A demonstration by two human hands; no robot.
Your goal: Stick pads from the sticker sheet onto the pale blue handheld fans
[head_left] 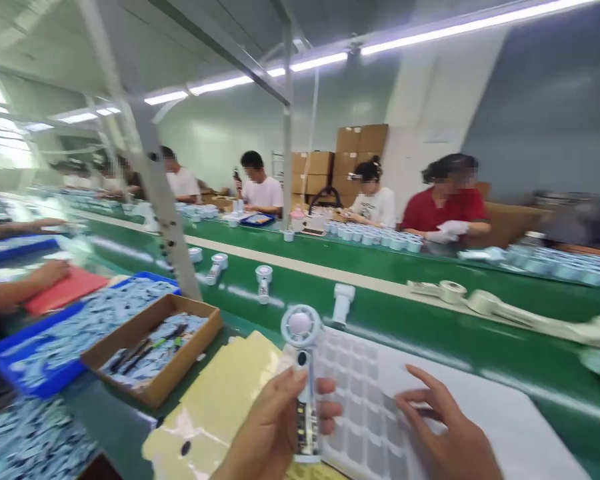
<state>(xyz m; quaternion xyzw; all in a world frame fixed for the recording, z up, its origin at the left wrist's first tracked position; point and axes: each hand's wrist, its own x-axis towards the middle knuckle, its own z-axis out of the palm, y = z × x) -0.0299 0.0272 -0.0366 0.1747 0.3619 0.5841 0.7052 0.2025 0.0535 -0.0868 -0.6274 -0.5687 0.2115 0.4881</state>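
Observation:
My left hand (275, 423) is wrapped round the handle of a light-blue handheld fan (301, 327), held upright with its round grille on top. A dark oval sits high on the handle, and the lower front shows exposed electronic parts. My right hand (447, 427) has its thumb and a finger pinched together, index finger raised, over a white sheet with rows of greyish label-like patches (357, 400). Whether something small is in the pinch is hard to make out. Yellow backing sheets (220, 400) with a few dark ovals lie left of my left hand.
A cardboard tray (153, 353) and a blue tray (85, 327) hold light-blue pieces. Several fans, among them one fan (264, 283), lie on the green conveyor (240, 257). A metal post (153, 167) rises at left. Co-workers sit across; another person's hand (50, 273) rests at left.

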